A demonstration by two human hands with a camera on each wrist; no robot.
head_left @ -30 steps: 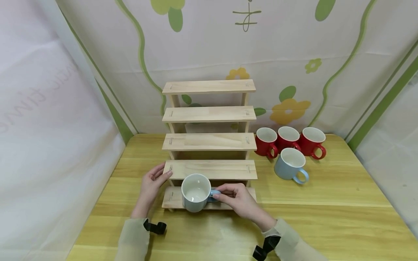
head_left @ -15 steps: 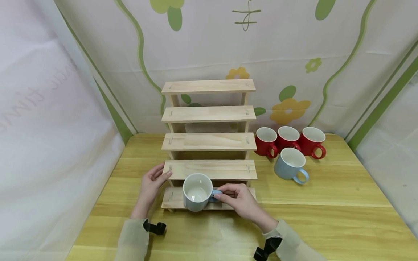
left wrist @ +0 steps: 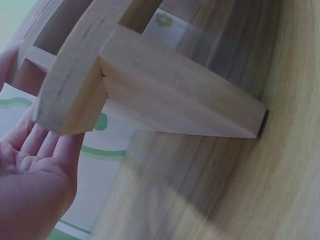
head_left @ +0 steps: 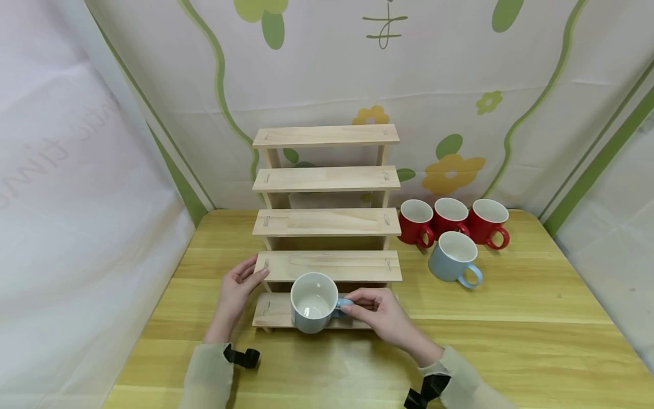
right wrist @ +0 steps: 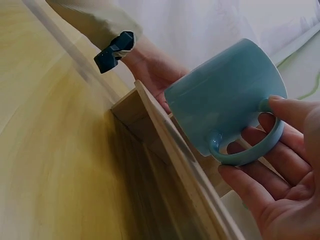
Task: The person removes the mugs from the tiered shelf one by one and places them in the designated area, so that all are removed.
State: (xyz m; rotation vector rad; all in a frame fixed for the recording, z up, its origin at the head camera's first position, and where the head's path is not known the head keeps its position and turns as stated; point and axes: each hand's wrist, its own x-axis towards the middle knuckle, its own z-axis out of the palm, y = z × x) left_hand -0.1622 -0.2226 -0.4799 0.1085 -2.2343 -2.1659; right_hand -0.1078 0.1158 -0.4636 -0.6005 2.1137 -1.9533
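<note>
A light blue mug (head_left: 313, 307) with a white inside is upright at the lowest step of a pale wooden tiered shelf (head_left: 327, 221). My right hand (head_left: 385, 315) pinches its handle, which points right; the right wrist view shows the thumb on top of the handle (right wrist: 250, 152) and fingers through and below it. Whether the mug's base touches the step I cannot tell. At the left end of the second step from the bottom, my left hand (head_left: 240, 289) grips the board, thumb on top. In the left wrist view its fingers (left wrist: 47, 142) reach behind the board.
On the wooden table (head_left: 511, 341), right of the shelf, stand three red mugs (head_left: 416, 224) in a row at the back. In front of them is another light blue mug (head_left: 452, 261), its handle toward the right. A white patterned cloth (head_left: 317, 68) hangs behind the table.
The held blue mug has shifted slightly to the right along the bottom step, together with my right hand. My left hand and the other mugs stay where they were.
</note>
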